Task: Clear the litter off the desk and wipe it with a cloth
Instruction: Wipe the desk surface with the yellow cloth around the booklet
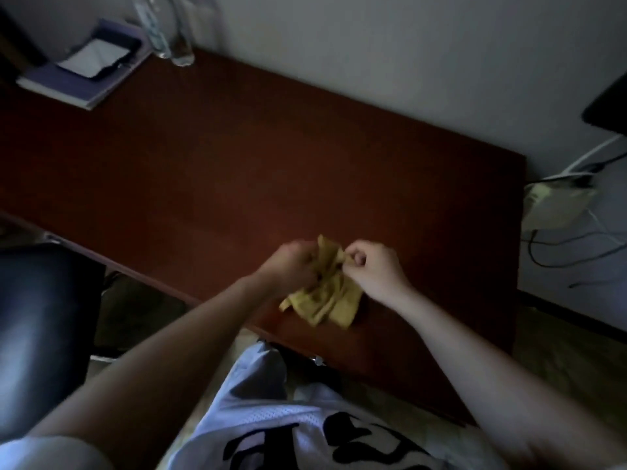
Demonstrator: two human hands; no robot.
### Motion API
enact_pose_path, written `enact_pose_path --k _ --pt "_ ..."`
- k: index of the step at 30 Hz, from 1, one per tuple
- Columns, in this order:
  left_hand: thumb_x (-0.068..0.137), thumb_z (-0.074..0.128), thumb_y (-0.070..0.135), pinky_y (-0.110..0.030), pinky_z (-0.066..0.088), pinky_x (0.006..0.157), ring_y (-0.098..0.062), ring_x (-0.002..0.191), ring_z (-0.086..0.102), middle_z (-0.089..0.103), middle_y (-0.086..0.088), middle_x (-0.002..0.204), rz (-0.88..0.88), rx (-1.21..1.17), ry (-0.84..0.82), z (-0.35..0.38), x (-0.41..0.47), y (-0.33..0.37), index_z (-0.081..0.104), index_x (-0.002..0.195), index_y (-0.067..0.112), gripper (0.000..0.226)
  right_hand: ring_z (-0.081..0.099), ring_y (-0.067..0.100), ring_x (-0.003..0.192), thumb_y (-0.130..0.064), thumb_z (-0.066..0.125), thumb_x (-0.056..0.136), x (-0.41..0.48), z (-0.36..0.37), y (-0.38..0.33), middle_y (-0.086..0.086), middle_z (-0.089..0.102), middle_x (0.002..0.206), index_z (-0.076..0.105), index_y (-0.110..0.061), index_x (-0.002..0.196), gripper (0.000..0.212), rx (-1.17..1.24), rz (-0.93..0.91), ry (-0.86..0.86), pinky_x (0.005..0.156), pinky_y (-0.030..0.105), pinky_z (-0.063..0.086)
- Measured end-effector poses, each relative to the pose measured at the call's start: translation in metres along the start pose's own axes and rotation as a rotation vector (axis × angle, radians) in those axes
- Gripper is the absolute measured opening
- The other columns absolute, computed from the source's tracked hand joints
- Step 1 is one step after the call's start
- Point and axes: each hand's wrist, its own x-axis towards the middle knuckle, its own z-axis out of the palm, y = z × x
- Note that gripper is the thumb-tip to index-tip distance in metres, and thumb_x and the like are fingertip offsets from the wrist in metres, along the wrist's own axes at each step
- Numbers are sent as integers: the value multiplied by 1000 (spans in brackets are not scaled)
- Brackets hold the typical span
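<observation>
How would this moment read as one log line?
left hand, right hand: hold crumpled yellow cloth | place: near edge of red-brown wooden desk

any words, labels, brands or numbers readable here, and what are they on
Nothing can be read for certain.
White shirt: big black printed marks, cut off by the frame edge, unreadable.
Clear bottles: a pale label, too blurred to read.
Purple notebook, yellow cloth, desk: no text shows.
</observation>
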Motion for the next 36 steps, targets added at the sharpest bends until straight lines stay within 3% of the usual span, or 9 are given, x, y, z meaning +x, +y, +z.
enact_pose_path --k 3,5,9,12,15,19,22,27,36 --pt "77 69 5 -24 42 72 -14 88 53 55 3 98 -19 -171 240 -56 -6 -7 62 108 9 32 48 12 62 -5 70 72 23 -23 -36 -2 49 67 67 -14 82 13 55 -318 201 58 17 32" --pt "78 69 3 -29 45 82 -14 95 52 54 3 103 -3 -147 360 -84 -12 -20 62 111 11 34 44 6 63 -4 70 73 32 -24 -53 -4 47 70 67 -15 85 16 35 -481 176 62 10 34" --pt "81 54 -5 -31 44 93 -17 111 51 57 0 120 -77 51 354 -91 -27 -65 63 107 22 39 55 19 75 -20 66 81 28 14 -52 -3 55 82 67 -17 98 17 -216 -604 -73 69 30 43" --pt "86 46 2 -40 33 109 -20 131 38 47 1 140 -258 228 184 -74 -33 -108 58 121 24 43 51 17 109 -35 59 86 25 48 -33 -3 59 114 60 -23 120 36 -342 -592 -283 98 35 37" --pt "87 44 10 -49 17 114 -23 143 19 25 -1 155 -430 287 80 -64 -42 -134 33 143 28 61 25 19 136 -38 51 91 45 67 -27 -3 36 146 39 -31 140 50 -413 -519 -328 113 41 21" --pt "88 46 17 -48 11 115 -25 146 8 11 -3 159 -476 235 11 -59 -50 -147 17 150 27 68 -17 24 143 -52 29 96 80 92 -30 -8 -12 158 0 -44 147 59 -645 -347 -503 114 52 -8" --pt "88 48 18 -50 9 115 -26 146 5 9 -4 159 -467 239 12 -57 -50 -153 16 150 28 71 -27 28 140 -61 20 93 86 121 -42 -8 -23 155 -11 -45 145 62 -692 -303 -471 109 58 -17" --pt "86 53 18 -56 11 113 -30 145 6 9 -2 159 -520 190 232 -59 -35 -159 22 148 31 70 -18 30 143 -63 20 91 53 136 -29 -7 -11 158 -4 -44 146 63 -793 -582 -347 109 60 -14" --pt "95 39 36 -63 11 111 -40 143 10 14 -7 158 -600 297 216 -56 -16 -162 25 147 35 54 24 28 139 -62 32 86 -25 41 81 -4 34 149 24 -39 143 62 -978 -803 -508 109 57 11"
